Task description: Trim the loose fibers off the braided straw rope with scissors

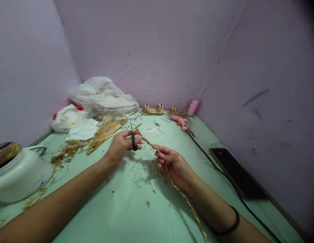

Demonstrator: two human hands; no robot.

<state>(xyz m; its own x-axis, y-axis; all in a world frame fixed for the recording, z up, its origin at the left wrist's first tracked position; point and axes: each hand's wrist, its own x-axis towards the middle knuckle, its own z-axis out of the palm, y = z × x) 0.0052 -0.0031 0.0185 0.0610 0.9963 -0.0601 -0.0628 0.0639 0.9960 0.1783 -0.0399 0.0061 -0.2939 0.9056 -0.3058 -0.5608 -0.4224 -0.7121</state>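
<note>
My left hand (pixel 124 144) is closed round the black handle of a pair of scissors (pixel 134 141), whose thin blades point away from me. Close beside the scissors is the far end of a braided straw cord (pixel 181 192). Fingers of my right hand (pixel 172 164) pinch that cord a little behind its far end. From there the cord runs down past my right wrist to the bottom edge of the view. Small straw scraps (pixel 148 204) lie on the green table (pixel 116 216) below my hands.
Dried straw strips (pixel 105 131), a plastic bag (pixel 103 96) and a white pot (pixel 22 175) are on the left. Woven pieces (pixel 152 111), a pink glue gun (pixel 181 122) and a pink spool (pixel 193 107) stand at the back. A phone (pixel 238 173) and black cable (pixel 210 152) lie right.
</note>
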